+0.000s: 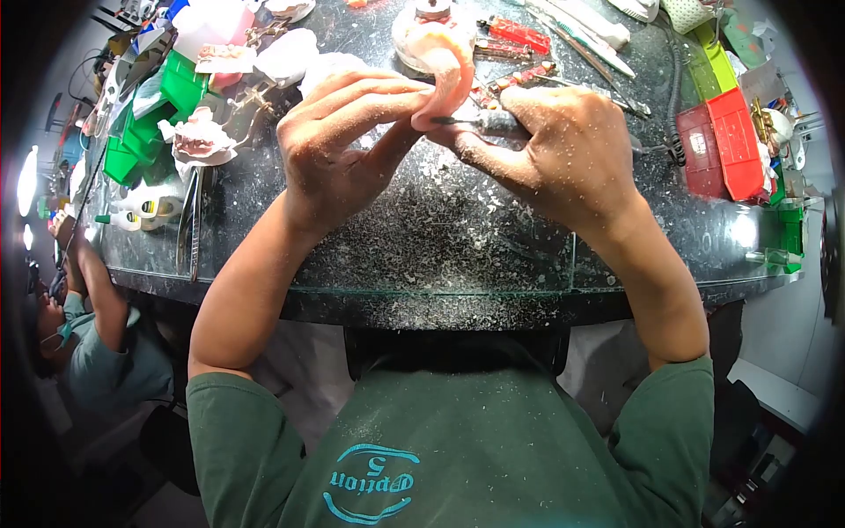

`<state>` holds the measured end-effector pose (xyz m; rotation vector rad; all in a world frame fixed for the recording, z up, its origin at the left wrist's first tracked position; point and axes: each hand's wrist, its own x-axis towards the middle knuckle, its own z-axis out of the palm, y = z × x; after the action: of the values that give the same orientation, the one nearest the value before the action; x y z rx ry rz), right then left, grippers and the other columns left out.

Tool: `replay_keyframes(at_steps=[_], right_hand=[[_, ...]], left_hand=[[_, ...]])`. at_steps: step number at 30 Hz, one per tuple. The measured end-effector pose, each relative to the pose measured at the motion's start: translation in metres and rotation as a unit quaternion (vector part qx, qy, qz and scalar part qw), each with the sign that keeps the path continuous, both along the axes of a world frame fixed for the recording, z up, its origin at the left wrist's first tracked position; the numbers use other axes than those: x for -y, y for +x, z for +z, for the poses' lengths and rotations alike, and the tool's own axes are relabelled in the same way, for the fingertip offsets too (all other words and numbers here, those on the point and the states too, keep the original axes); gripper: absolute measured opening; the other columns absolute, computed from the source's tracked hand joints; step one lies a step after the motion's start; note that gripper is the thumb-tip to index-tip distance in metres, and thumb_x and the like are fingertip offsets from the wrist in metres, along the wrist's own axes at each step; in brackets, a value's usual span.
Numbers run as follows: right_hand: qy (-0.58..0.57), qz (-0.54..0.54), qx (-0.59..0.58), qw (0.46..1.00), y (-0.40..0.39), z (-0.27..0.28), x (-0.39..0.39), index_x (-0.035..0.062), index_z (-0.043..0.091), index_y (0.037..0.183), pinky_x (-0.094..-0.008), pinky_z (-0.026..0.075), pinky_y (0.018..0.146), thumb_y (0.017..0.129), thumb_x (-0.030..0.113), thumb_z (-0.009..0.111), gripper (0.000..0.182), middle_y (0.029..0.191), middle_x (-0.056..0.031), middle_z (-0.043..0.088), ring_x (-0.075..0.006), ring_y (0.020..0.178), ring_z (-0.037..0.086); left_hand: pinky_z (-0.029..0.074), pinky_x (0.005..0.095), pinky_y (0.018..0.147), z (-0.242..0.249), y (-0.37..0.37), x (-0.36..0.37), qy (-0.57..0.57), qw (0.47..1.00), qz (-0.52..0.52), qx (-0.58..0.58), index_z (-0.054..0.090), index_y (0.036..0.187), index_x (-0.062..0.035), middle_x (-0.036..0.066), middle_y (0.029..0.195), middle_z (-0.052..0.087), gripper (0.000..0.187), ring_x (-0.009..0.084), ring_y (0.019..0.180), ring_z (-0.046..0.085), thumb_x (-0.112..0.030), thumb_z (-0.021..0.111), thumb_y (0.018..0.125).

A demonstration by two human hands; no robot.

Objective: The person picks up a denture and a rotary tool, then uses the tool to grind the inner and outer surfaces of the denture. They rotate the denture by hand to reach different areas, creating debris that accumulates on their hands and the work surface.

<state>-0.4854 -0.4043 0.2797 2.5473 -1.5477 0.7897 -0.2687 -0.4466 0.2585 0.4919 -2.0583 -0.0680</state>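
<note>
My left hand (339, 128) pinches the edge of a pink, curved denture base (451, 77) between fingers and thumb. In my right hand (572, 145) is a rotary handpiece (500, 124), gripped by its dark body. Its thin bur tip reaches the lower edge of the denture base, close to my left fingertips; whether it touches is hard to tell. Both hands are raised over the dark bench, and pale shavings dot my right hand. Behind the denture base sits a round whitish object (407, 40), partly hidden.
Plaster dental models (201, 139), green bins (180, 81) and small bottles (157, 208) crowd the left. Red-handled tools (521, 33) lie behind my right hand. A red bin (738, 145) stands right, near a cord (676, 84). Shavings cover the bench (458, 229). Another person (106, 348) works at left.
</note>
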Motion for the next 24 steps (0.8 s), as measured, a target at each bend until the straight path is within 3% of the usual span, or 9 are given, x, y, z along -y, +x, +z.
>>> replay_keyframes(at_steps=[5,8,24], right_hand=[[-0.029,0.022,0.045,0.998,0.0048,-0.0053,0.0003,0.0062,0.06,0.062,-0.0412,0.047,0.054,0.077,0.049,0.073,0.047,0.058,-0.0122,0.058,-0.0318,0.056,0.061],[0.006,-0.018,-0.037,0.999,-0.0003,0.0021,0.0014,0.0103,0.073,0.073,-0.0397,0.053,0.057,0.079,0.054,0.068,0.045,0.064,-0.0115,0.064,-0.0298,0.061,0.066],[0.007,0.021,0.03,0.999,0.003,-0.0075,0.0018,0.0052,0.068,0.065,-0.0413,0.052,0.056,0.077,0.056,0.069,0.052,0.06,-0.0149,0.062,-0.0321,0.058,0.065]], left_hand=[[0.055,0.0323,0.074,-0.0004,-0.0003,-0.0005,0.003,1.0,-0.001,0.0,0.072,0.089,-0.0029,0.011,0.09,0.073,0.021,0.0247,0.084,0.071,0.003,0.078,0.07],[0.055,0.0323,0.074,-0.0008,-0.0013,-0.0001,0.009,1.0,0.003,-0.001,0.072,0.089,-0.003,0.011,0.09,0.073,0.021,0.0249,0.084,0.071,0.003,0.078,0.07],[0.055,0.0319,0.075,-0.0014,-0.0032,-0.0031,0.061,0.998,-0.011,-0.004,0.073,0.091,-0.0035,0.01,0.089,0.073,0.025,0.0233,0.083,0.071,0.003,0.08,0.068]])
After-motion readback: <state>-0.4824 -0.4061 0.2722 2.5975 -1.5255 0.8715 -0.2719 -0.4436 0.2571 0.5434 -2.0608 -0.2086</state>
